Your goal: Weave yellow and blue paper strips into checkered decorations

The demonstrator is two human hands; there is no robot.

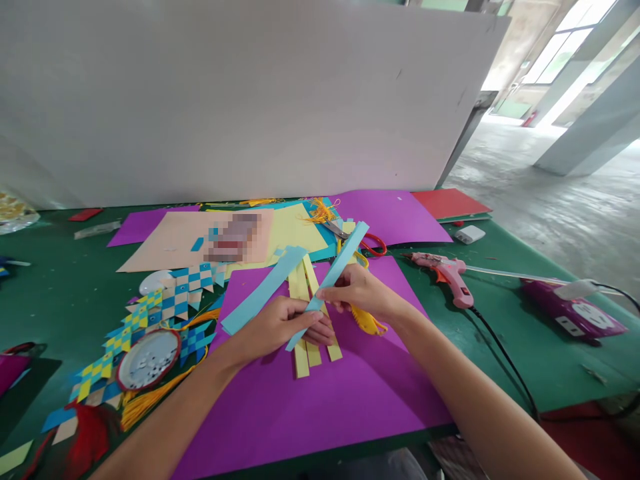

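My right hand (350, 290) pinches a light blue paper strip (345, 257) between thumb and fingers. That strip slants down to the left across several pale yellow paper strips (301, 363), which fan out over a purple sheet (320, 413). With its fingers curled, my left hand (293, 321) grips the strips where they cross, the thumb by the blue strip's lower end; its palm hides how they overlap. More light blue strips (265, 291) rest just left of the yellow ones. A yellow tool handle (367, 321) shows partly behind my right wrist.
Red-handled scissors (376, 245) lie behind my hands. To the right are a pink glue gun (447, 272) with a cord and a purple power strip (573, 307). Woven paper pieces (185, 293), yellow tassels (150, 398) and a round dish (149, 360) of small bits crowd the left. A white panel (250, 100) stands behind.
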